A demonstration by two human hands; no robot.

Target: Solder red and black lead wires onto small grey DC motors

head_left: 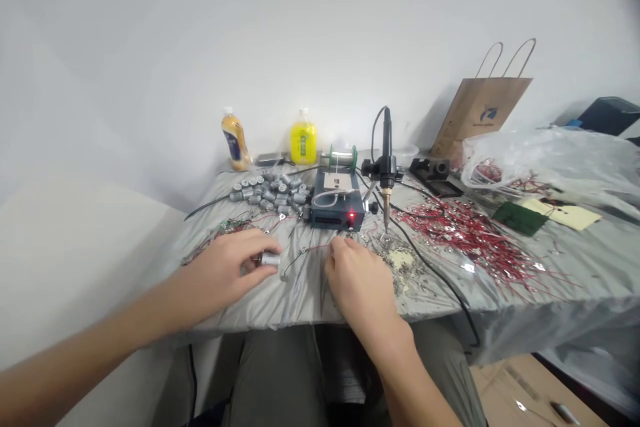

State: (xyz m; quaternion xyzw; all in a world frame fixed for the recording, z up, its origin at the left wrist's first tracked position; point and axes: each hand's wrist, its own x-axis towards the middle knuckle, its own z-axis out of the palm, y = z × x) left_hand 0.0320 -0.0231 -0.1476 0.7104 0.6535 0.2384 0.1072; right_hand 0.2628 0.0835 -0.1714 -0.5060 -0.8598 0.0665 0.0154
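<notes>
My left hand (226, 265) is closed around a small silver cylinder that looks like a motor (271, 258), held between thumb and fingers just above the table. With pinched fingertips, my right hand (361, 275) grips a thin red wire (317, 248). A small part and a dark wire (295, 265) trail from it to the left, stopping short of the motor. Beyond both hands stands a dark blue soldering unit (327, 219) with a red light lit. A soldering iron (387, 167) is clamped tip down at its right, over scattered metal bits (400, 260).
Behind my left hand lie several silver motors (280, 200). A heap of red wires (465, 233) spreads to the right, below a plastic bag (560, 160). A solder spool (344, 157), a yellow bottle (303, 140), an amber bottle (235, 143) and a paper bag (480, 110) line the back.
</notes>
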